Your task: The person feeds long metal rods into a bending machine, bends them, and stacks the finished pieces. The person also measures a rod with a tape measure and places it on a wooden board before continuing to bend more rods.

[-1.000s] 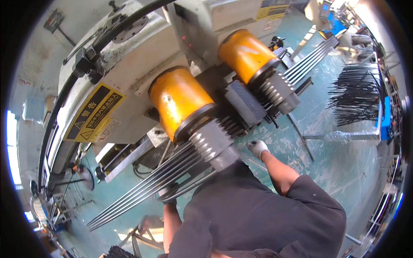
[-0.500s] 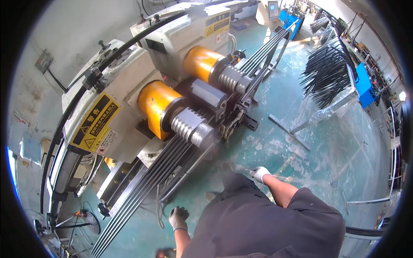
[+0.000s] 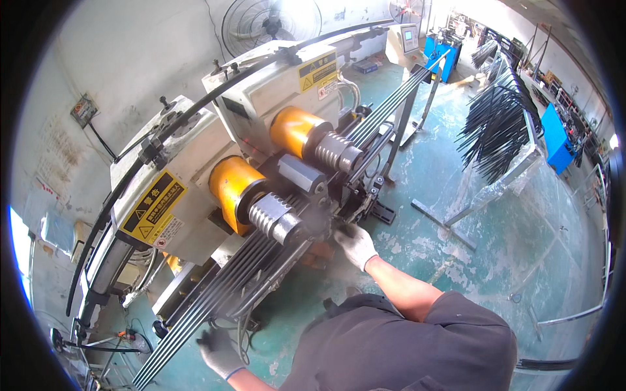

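Observation:
My left hand [image 3: 220, 350], in a white glove with dark fingertips, is just below the bundle of long thin metal tubes [image 3: 195, 311]. Its fingers look stretched and apart, with nothing visible in them. A looped grey cable [image 3: 244, 339] hangs beside it. My right hand [image 3: 356, 245], gloved the same way, reaches to the front of the machine [image 3: 189, 202], near the metal clamp mechanism [image 3: 355, 207]. Its fingertips are blurred against dark parts, so I cannot make out their grip. Left of it juts a ribbed steel roller [image 3: 274, 218] with an orange housing [image 3: 236, 186].
A second ribbed roller [image 3: 338, 151] sits farther along the machine. Black rods [image 3: 499, 124] lie heaped on a rack at the right, its metal foot [image 3: 443, 223] on the green floor. A wall fan [image 3: 270, 26] and a control screen [image 3: 409, 39] stand at the back.
My right hand has moved up and left, from over the floor to the machine front. My left hand has shifted left and down toward the tubes. The view has tilted up, showing the fan.

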Tool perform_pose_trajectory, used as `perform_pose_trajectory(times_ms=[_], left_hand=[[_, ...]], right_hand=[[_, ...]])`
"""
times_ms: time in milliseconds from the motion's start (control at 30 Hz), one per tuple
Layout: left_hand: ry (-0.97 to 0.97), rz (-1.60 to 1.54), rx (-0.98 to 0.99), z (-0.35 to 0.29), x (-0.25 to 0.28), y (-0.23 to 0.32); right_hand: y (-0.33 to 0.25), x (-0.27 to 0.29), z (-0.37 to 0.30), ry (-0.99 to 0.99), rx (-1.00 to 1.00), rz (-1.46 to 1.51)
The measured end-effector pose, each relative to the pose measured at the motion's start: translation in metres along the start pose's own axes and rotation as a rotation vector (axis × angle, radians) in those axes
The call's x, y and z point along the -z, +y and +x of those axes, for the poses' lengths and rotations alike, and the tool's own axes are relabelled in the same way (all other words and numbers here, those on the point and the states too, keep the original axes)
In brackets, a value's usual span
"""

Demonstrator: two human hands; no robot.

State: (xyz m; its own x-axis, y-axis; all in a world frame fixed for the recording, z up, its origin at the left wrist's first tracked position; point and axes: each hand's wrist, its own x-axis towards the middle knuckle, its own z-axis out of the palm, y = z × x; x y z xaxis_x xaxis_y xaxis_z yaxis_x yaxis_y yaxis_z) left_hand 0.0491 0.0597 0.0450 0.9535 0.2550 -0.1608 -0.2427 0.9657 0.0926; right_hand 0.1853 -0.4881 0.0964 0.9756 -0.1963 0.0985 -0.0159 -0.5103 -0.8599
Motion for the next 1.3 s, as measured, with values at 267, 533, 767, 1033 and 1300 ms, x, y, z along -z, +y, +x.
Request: perform_pose_trajectory(times_ms=[267, 533, 767, 1033, 1300], left_hand=[[-0.041, 0.781, -0.609, -0.021, -0.232, -0.048], [-0.002, 1.108, -0.794, -0.001, -0.382, -0.085], [-0.254, 1.256, -0.825, 0.031, -0.443, -0.196], [-0.502, 1.599, -0.751, 0.046, -0.481, -0.262], [-0.654, 1.717, -0.546, 0.064, -0.514, -0.321]], right_hand=[[-0.060, 0.012, 0.054, 0.273, -0.072, 0.534], [-0.073, 0.010, 0.107, 0.234, -0.201, 0.957], [0.020, -0.031, 0.199, 0.222, 0.178, 0.320], [-0.080, 0.013, 0.151, 0.167, -0.178, 1.053], [-0.086, 0.023, 0.145, 0.177, -0.105, 0.925]])
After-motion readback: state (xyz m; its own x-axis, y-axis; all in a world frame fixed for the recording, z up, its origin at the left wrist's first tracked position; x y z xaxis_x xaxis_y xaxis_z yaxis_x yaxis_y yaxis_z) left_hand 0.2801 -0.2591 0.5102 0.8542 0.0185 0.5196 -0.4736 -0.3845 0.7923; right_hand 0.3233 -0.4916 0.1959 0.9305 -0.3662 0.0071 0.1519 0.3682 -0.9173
